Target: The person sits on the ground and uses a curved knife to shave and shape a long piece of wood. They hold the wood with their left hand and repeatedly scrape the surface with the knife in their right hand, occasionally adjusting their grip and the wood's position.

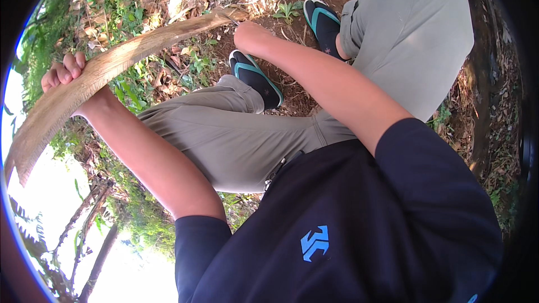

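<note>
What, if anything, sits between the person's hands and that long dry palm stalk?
Nothing visible does. The left hand is wrapped around the dry palm stalk partway along it, and the right hand meets its far end directly, above the leaf-strewn ground.

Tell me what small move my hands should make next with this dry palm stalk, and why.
Probably draw the right hand a little along the dry palm stalk toward you. The left hand already grips the wide end firmly, and the right hand sits near the narrow tip with what looks like a thin blade against it, though that part is too small to be sure.
</note>
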A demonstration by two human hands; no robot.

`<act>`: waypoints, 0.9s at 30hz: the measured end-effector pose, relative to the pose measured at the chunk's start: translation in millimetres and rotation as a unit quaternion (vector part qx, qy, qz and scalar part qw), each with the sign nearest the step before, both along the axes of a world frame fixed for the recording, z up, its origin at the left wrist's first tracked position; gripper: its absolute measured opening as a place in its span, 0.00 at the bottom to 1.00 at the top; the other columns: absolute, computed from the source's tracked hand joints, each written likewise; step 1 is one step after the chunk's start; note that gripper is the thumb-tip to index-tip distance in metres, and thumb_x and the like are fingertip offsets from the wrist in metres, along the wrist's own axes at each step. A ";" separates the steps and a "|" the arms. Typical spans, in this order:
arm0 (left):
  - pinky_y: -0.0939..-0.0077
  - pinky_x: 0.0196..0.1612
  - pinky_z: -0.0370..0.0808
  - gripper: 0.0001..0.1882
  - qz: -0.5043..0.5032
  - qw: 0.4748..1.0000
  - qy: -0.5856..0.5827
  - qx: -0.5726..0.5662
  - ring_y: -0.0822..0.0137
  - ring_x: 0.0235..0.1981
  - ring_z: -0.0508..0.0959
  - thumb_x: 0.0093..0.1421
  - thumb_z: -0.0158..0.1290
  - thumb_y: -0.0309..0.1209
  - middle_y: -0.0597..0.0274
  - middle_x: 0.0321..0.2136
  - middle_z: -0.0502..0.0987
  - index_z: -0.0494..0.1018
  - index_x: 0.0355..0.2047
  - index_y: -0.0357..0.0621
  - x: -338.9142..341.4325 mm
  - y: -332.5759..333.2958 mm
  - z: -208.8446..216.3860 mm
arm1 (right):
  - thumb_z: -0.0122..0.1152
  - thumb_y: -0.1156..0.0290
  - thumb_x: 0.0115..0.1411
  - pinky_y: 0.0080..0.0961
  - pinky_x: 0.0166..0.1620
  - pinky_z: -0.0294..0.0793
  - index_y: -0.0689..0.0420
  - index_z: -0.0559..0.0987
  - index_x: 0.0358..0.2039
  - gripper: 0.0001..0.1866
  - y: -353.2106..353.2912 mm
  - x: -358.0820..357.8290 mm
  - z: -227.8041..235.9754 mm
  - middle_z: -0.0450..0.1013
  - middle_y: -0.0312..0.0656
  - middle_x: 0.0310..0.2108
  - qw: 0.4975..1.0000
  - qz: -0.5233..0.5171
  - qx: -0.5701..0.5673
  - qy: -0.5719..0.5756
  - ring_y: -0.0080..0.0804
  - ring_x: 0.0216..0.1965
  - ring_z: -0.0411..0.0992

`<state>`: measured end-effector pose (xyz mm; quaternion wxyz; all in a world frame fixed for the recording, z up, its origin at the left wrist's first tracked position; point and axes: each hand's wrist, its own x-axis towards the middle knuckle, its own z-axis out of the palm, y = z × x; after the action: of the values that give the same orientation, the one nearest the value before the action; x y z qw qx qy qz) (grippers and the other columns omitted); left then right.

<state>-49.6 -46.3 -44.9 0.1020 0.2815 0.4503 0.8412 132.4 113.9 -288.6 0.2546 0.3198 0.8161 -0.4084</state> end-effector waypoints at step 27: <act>0.75 0.21 0.63 0.16 0.011 1.000 0.001 0.000 0.67 0.13 0.66 0.58 0.42 0.28 0.64 0.11 0.68 0.66 0.13 0.46 2.0 2.5 0.8 | 0.53 0.71 0.53 0.35 0.49 0.72 0.69 0.77 0.39 0.16 1.7 18.8 -22.8 0.72 0.56 0.45 0.994 0.100 0.044 -0.013 0.48 0.49 0.71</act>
<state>-47.6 -43.7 -44.1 0.0925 0.2773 0.4536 0.8419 151.2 115.5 -311.4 0.2905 0.2528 0.8577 -0.3406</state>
